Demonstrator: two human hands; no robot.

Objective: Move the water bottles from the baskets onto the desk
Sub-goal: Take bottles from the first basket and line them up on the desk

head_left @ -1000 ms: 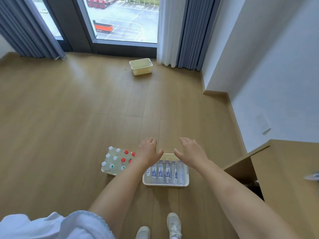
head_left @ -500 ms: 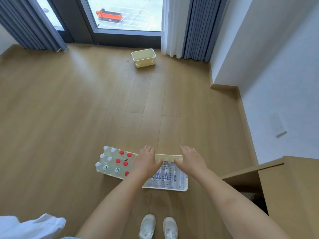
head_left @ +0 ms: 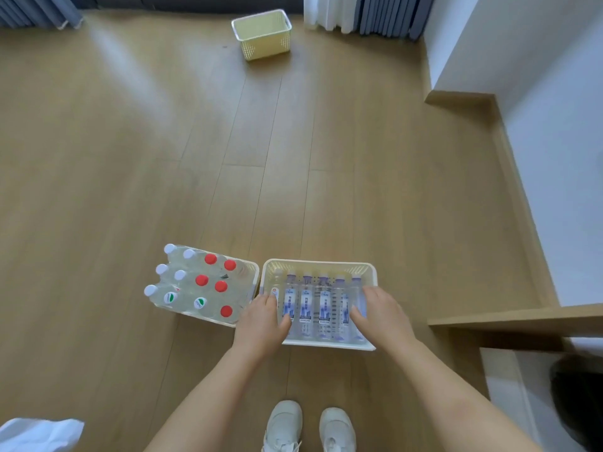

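Note:
Two white baskets stand side by side on the wooden floor. The right basket [head_left: 318,264] holds several clear water bottles [head_left: 324,305] lying flat, with blue-and-white labels. The left basket [head_left: 253,272] holds several upright bottles [head_left: 202,280] with white, red and green caps. My left hand [head_left: 262,321] reaches down over the left end of the right basket, fingers relaxed above the leftmost bottles. My right hand [head_left: 380,316] is lowered over the rightmost bottles, fingers spread. Neither hand clearly grips a bottle. The wooden desk [head_left: 522,316] edge shows at the right.
A third, yellowish basket [head_left: 262,34] sits far off near the curtains [head_left: 375,13]. A white wall with a wooden skirting runs along the right. My white shoes [head_left: 308,425] stand just behind the right basket. A dark object [head_left: 580,396] lies under the desk.
The view has tilted down and come closer to the baskets. Both hands have dropped from above the basket's far rim down onto the lying bottles.

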